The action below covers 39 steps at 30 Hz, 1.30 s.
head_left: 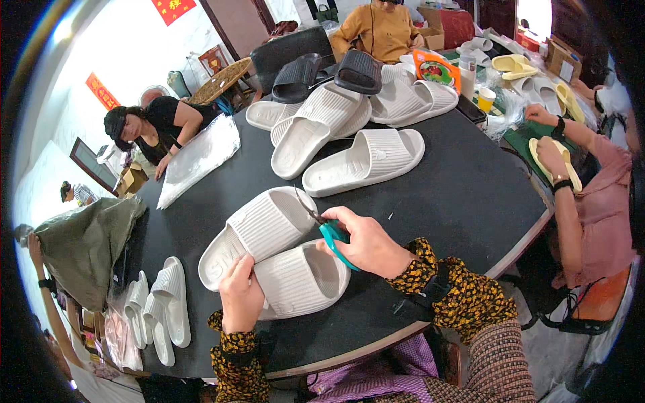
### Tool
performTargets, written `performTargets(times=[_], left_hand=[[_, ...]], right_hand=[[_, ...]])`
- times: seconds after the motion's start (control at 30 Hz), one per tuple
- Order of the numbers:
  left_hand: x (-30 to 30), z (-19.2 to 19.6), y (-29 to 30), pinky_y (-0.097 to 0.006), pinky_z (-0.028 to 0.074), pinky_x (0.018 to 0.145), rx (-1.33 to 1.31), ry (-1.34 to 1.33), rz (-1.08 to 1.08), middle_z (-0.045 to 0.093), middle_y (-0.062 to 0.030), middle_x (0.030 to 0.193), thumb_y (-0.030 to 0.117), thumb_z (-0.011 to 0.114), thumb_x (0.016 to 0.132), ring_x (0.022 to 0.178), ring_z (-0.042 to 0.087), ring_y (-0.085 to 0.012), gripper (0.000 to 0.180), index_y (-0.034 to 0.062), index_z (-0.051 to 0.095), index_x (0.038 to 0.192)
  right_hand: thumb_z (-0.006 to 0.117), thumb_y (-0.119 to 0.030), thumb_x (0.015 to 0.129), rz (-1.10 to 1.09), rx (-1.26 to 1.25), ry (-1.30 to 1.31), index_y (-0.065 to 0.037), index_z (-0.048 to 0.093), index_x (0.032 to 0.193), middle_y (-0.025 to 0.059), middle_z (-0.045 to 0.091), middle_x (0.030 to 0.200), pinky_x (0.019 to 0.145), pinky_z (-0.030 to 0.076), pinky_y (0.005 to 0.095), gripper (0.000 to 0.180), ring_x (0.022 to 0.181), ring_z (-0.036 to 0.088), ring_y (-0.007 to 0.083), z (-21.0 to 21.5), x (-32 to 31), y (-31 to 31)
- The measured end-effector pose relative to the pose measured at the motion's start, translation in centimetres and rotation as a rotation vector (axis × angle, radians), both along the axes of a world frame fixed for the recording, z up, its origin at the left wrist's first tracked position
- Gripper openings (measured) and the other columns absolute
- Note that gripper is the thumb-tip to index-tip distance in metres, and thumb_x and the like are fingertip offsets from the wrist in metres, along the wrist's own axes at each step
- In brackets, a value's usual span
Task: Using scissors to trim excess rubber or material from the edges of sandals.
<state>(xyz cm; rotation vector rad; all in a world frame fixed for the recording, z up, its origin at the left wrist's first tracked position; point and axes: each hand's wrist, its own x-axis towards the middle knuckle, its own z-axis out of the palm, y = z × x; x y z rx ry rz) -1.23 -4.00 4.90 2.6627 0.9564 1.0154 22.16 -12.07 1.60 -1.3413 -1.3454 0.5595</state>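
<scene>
- Two pale grey slides [272, 252] lying side by side at the near edge of the black table [470, 188], long axes running from lower left to upper right.
- Left hand [240, 299] pressing down on the nearer slide's sole.
- Right hand [366, 243] closed round teal-handled scissors [329, 232], blades pointing up-left over the strap; nearer the cutting spot.

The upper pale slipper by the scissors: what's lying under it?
Under the upper slipper lies a second pale slipper, which the left hand presses down. The right hand holds teal-handled scissors above it. The second slipper's overlapped part is hidden.
</scene>
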Motion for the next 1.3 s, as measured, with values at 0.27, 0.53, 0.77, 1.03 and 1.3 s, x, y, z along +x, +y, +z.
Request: performTargets(times=[0.27,0.53,0.77,1.03,1.3], left_hand=[[0.4,-0.2,0.8,-0.039,0.048,0.069,-0.157,0.017,-0.017,0.061,-0.0206,0.087,-0.011,0.050,0.076,0.081,0.060,-0.0388,0.022,-0.0052,0.058,0.096],[-1.9,1.1,6.3,-0.040,0.045,0.084,-0.136,0.186,0.033,0.062,-0.0189,0.101,0.003,0.053,0.081,0.096,0.057,-0.0357,0.020,-0.0035,0.060,0.099],[-4.2,-2.7,11.1,-0.045,0.039,0.094,-0.263,0.557,0.153,0.056,-0.0213,0.117,0.026,0.057,0.082,0.108,0.052,-0.0377,0.046,-0.0006,0.051,0.119],[-5.3,-3.2,11.7,-0.040,0.045,0.086,-0.327,0.469,0.104,0.059,-0.0207,0.103,0.024,0.063,0.075,0.098,0.056,-0.0355,0.053,-0.0007,0.052,0.120],[-7.9,-3.3,11.2,-0.032,0.047,0.067,-0.327,0.462,0.066,0.054,-0.0095,0.070,0.020,0.068,0.071,0.069,0.055,-0.0217,0.032,-0.0035,0.064,0.093]], right_hand=[[0.071,-0.015,0.080,0.088,-0.162,0.122,0.004,0.051,0.116,0.0061,0.060,0.081,0.066,0.047,0.0261,0.046,0.074,0.055,0.0084,-0.7,-0.1,0.3],[0.069,-0.010,0.080,0.082,-0.159,0.218,0.006,0.049,0.117,0.0088,0.061,0.087,0.068,0.048,0.0257,0.045,0.076,0.056,0.0097,-1.6,0.2,1.0],[0.070,-0.012,0.079,0.112,-0.154,0.209,0.007,0.049,0.118,0.0090,0.061,0.087,0.069,0.047,0.0255,0.048,0.077,0.056,0.0100,-2.4,0.4,1.2],[0.069,-0.015,0.079,0.131,-0.138,0.207,0.006,0.050,0.117,0.0098,0.063,0.090,0.072,0.048,0.0275,0.047,0.080,0.058,0.0122,-1.9,0.3,0.8],[0.069,-0.010,0.078,0.143,-0.106,0.202,0.005,0.050,0.117,0.0085,0.062,0.090,0.074,0.048,0.0260,0.046,0.080,0.057,0.0102,-2.3,0.1,1.4]])
